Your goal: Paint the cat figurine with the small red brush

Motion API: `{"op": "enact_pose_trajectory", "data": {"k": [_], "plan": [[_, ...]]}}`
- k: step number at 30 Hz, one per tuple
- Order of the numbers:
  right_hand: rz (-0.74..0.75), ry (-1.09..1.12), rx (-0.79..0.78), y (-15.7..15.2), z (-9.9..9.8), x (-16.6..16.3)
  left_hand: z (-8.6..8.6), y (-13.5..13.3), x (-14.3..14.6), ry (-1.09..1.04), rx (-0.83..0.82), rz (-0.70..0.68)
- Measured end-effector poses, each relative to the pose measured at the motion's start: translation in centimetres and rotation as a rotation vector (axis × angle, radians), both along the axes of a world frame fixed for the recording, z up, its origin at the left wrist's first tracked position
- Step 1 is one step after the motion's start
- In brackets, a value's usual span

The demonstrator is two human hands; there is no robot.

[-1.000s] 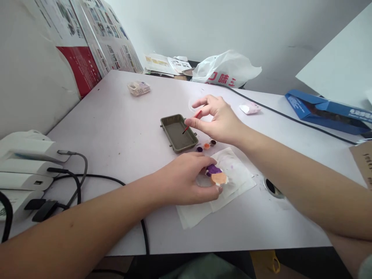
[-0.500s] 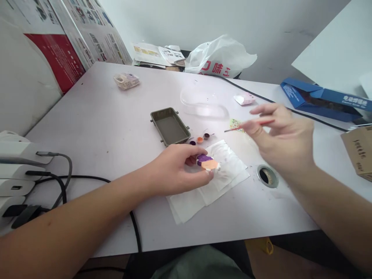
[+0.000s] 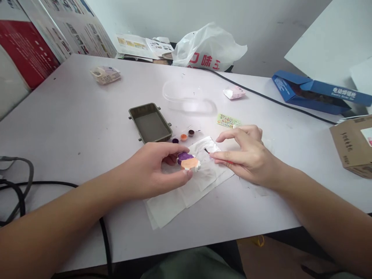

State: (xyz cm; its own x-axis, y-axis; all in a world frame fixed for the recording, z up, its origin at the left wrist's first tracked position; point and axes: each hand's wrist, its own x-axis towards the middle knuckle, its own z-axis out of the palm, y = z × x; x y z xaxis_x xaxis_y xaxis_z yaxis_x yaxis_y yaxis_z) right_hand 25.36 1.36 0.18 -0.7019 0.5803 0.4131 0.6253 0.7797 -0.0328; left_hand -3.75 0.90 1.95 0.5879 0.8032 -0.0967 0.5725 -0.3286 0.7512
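Observation:
Between the thumb and fingers of my left hand (image 3: 154,170) is a small figurine (image 3: 189,162), painted purple and light orange with white edges. My right hand (image 3: 247,157) pinches a thin red paintbrush (image 3: 228,161). Its dark tip points left, a short gap from the figurine and above the white tissue (image 3: 186,197). Just beyond my left hand stand small paint pots: a dark purple one (image 3: 175,141), an orange one (image 3: 183,137) and a dark brown one (image 3: 191,133).
An olive-brown tray (image 3: 151,122) and a clear plastic lid (image 3: 188,99) lie behind the paints. A sticker sheet (image 3: 228,120) is past my right hand. A blue box (image 3: 314,93) and a cardboard box (image 3: 351,145) stand right; black cables (image 3: 106,240) run at left.
My right hand has come down and left with the paintbrush, nearer the figurine, and now covers the spot of the round metal tin. My left hand still holds the figurine. The view has shifted.

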Motion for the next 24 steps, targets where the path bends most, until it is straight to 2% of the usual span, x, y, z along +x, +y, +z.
{"op": "enact_pose_trajectory", "data": {"k": [9, 13, 18, 21, 24], "plan": [[0.009, -0.034, -0.080, -0.4, 0.5, 1.1, -0.4, 0.2, 0.0, 0.008, 0.008, -0.004], [0.001, 0.057, -0.117, -0.3, 0.9, 1.4, -0.3, 0.3, 0.1, 0.000, -0.018, 0.008], [-0.138, 0.345, -0.260, -0.1, 1.2, 0.8, -0.2, 0.2, 0.2, 0.012, -0.007, 0.000], [-0.237, 0.331, -0.395, 0.1, 0.7, 0.4, 0.0, 0.2, 0.5, 0.038, -0.006, 0.030], [-0.338, 0.261, -0.435, 0.5, 0.1, 0.2, 0.1, 0.1, 0.6, 0.064, -0.013, 0.057]]}}
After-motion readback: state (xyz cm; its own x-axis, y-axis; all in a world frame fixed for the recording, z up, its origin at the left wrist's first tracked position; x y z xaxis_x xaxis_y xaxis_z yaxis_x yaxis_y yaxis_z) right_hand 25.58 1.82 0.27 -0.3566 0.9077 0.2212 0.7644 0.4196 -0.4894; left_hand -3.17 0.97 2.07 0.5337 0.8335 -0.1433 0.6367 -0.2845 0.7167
